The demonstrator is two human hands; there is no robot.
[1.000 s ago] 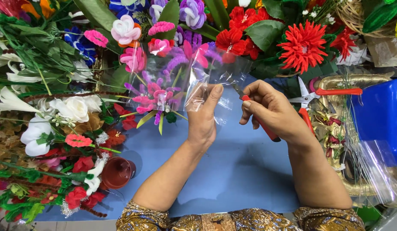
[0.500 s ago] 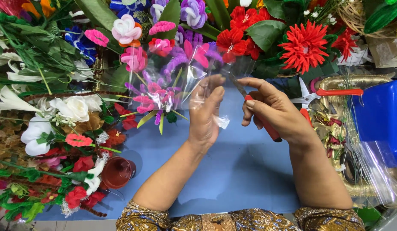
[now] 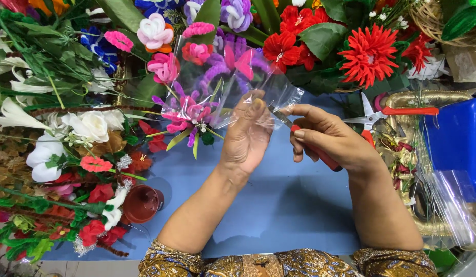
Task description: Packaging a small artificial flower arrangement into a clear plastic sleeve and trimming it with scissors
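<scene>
Head view, looking down on a blue tabletop (image 3: 279,205) ringed by artificial flowers. Your left hand (image 3: 248,134) is raised at the centre, back toward the camera, its grip pinching a clear cellophane sheet (image 3: 222,87) that stands up and fans out toward the upper left, over a small pink and purple flower (image 3: 192,115). Your right hand (image 3: 328,136) is just beside it, its grip clenched around red-handled scissors (image 3: 312,149); the metal tip meets the lower edge of the sheet near your left fingers. A second pair of scissors (image 3: 389,113) with red handles lies to the right, by a gold tray (image 3: 443,97) and a blue box (image 3: 458,138). White flowers (image 3: 92,125) sit at the left, a big red flower (image 3: 370,54) at the top right, and a small brown pot (image 3: 141,203) at the lower left.
</scene>
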